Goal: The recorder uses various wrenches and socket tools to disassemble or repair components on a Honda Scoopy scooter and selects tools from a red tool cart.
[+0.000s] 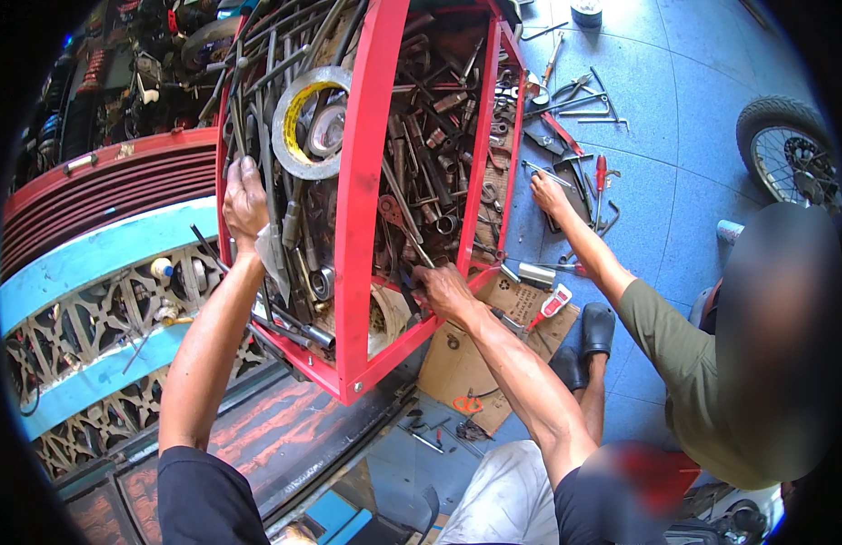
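Note:
A red metal tool tray (353, 182) full of greasy tools stands in front of me. My left hand (245, 204) is closed at its left rim, fingers pressed together; a whitish translucent scrap (273, 259) lies by the palm. My right hand (445, 292) reaches into the near end of the right compartment, fingers curled, beside a dark piece (410, 292); what they grip is hidden. Sockets (434, 136) and ratchets fill that compartment. In the left compartment, a roll of tape (289, 123) rests on long wrenches and bars (275, 73).
At right, another person's hand (550, 193) holds a thin metal tool above the blue tiled floor (657, 118), where hex keys (602, 100) and a red screwdriver (601, 173) lie. Below the tray are cardboard (448, 372) and a white glue bottle (555, 302). A wheel (784, 150) stands far right.

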A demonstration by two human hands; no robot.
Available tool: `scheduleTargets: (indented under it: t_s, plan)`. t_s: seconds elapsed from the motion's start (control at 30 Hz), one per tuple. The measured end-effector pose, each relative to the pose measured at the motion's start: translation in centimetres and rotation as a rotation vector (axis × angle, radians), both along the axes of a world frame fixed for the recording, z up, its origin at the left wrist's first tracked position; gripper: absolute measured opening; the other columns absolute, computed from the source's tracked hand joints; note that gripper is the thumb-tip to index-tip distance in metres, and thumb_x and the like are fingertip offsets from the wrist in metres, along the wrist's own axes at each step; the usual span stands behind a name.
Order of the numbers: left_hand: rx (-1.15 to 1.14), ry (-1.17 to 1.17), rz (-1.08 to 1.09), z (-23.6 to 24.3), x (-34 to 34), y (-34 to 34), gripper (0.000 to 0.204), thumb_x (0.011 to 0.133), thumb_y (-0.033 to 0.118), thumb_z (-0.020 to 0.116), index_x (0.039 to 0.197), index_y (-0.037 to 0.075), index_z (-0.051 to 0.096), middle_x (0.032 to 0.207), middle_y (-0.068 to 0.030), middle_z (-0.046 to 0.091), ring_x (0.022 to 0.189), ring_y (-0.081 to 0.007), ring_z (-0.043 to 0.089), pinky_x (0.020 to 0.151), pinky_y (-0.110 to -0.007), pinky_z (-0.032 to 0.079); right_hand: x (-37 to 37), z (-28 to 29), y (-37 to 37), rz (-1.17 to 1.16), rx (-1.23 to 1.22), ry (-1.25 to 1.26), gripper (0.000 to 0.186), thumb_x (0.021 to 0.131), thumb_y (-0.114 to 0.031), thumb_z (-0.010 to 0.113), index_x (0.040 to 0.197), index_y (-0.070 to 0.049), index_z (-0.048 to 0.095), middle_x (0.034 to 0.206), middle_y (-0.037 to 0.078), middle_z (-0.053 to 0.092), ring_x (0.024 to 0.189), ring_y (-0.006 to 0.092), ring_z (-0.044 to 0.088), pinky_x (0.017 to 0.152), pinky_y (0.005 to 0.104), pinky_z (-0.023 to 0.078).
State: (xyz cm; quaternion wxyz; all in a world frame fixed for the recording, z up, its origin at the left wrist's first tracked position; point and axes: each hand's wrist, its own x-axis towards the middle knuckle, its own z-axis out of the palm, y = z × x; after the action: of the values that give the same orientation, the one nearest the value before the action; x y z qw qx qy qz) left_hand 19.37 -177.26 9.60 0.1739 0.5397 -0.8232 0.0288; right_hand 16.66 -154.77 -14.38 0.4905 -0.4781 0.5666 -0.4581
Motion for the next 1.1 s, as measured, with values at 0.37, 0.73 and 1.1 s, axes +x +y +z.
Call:
scheduleTargets:
  t_s: [0.37,0.73,1.1]
  plan:
    - [0.054,0.005,0.009,0.4,-0.3,0.8,0.058,0.095,0.043,0.035,0.121,-0.006,0.051,0.122,-0.0266,0.052,0.115,-0.0401,0.047,0.099,-0.039,0.034,-0.6,0.0,0.7,-0.084,-0.120,0.126,0.010,0.068,-0.003,0.059,0.077,-0.007,0.059,0.068,0.019,0.061,0.070,0.0357,0.062,0.063,0.0452,0.047]
    - [0.079,0.011,-0.015,0.0,1.4,-0.5,0.051,0.093,0.051,0.036,0.115,0.011,0.060,0.093,-0.0146,0.068,0.092,-0.0335,0.064,0.080,-0.042,0.048,1.2,-0.9,-2.2,0.198,0.039,0.607,0.013,0.076,-0.020,0.058,0.077,-0.009,0.064,0.070,0.012,0.065,0.081,0.0265,0.065,0.075,0.0441,0.042]
    - [0.089,0.028,-0.066,0.2,0.9,-0.1,0.046,0.096,0.043,0.038,0.105,0.003,0.059,0.079,-0.0093,0.064,0.071,-0.0162,0.058,0.070,-0.031,0.045,0.5,0.5,-3.2,-0.410,0.142,0.186,0.041,0.080,-0.013,0.058,0.114,0.009,0.049,0.097,0.026,0.057,0.090,0.0416,0.059,0.071,0.0460,0.052]
